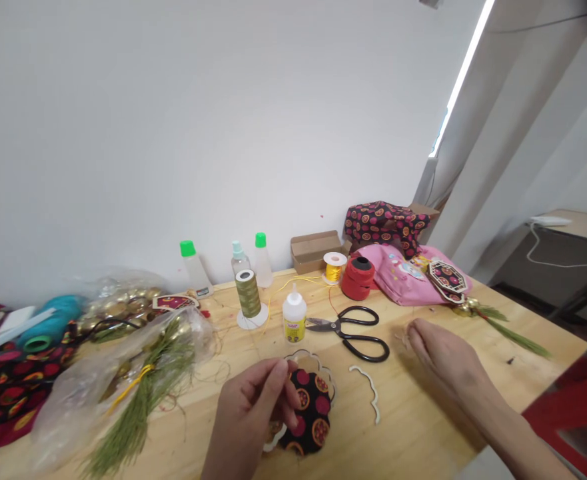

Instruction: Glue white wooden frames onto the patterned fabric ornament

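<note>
My left hand (258, 407) is closed in front of a scalloped disc of dark fabric (309, 417) printed with round red and orange motifs. Thumb and forefinger meet; what they pinch is hidden. A pale scalloped frame (329, 373) curves behind the disc, partly covered by the hand. To the right lies a loose wavy strip (368, 392). Fingers bunched together, my right hand (443, 353) is low over the table, by small pale scraps (402, 337); its grip cannot be made out. Black-handled scissors (346, 331) and a glue bottle (294, 317) stand between and beyond the hands.
Behind are an olive thread cone (248, 295), red thread spool (358, 279), yellow cord spool (334, 268), green-capped bottles (262, 263) and a cardboard box (316, 252). Green tassels (140, 400) and plastic bags lie left. A pink bag (398, 280) and octagonal ornament (446, 280) lie right.
</note>
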`<state>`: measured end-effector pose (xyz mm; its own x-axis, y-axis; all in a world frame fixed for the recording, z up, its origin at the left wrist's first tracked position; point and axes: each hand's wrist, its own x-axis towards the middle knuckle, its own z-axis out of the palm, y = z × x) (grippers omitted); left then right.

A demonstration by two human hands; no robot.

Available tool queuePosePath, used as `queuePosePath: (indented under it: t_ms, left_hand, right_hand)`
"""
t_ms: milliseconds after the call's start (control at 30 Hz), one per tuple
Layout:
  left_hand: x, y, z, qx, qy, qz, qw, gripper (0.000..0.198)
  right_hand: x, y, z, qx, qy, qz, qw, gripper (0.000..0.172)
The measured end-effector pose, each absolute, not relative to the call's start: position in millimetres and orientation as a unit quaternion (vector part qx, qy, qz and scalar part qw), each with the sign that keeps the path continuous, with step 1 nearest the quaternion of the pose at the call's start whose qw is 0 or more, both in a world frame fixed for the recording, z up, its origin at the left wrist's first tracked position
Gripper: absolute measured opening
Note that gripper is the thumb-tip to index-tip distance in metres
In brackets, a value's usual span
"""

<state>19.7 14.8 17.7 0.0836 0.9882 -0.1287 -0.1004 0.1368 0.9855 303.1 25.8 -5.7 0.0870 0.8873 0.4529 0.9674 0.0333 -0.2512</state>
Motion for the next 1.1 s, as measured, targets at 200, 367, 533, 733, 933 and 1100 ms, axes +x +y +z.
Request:
queuePosePath:
  t_ms: [200, 367, 533, 733, 933, 1100]
  left_hand:
    - [23.0, 13.4, 14.6, 0.458, 0.502, 0.464, 0.568, 0.034]
    - [24.2, 10.7, 13.6, 0.466, 0.48, 0.459, 0.585, 0.032]
    - [19.0, 13.9, 11.7, 0.481, 0.455, 0.418, 0.622, 0.032]
    - [19.9, 18.5, 11.6, 0.549, 0.452, 0.323, 0.625, 0.034]
    - [18.2, 19.4, 9.8, 0.524, 0.464, 0.323, 0.636, 0.035]
    - [20.6, 18.5, 11.6, 0.506, 0.453, 0.319, 0.662, 0.035]
  right_hand:
    - [243.1, 19.1, 11.0, -0.534, -0.74, 0.075, 0.403, 0.017]
    - [190.6, 20.9, 12.9, -0.433, -0.782, 0.104, 0.437, 0.012]
    - [189.2, 24.3, 15.7, -0.383, -0.832, 0.091, 0.39, 0.015]
    - [186.9, 25.0, 19.7, -0.366, -0.878, 0.049, 0.305, 0.025]
    - [184.1, 29.1, 20.2, -0.353, -0.892, -0.01, 0.281, 0.024]
    - [187.8, 29.0, 20.6, -0.337, -0.905, 0.019, 0.259, 0.021]
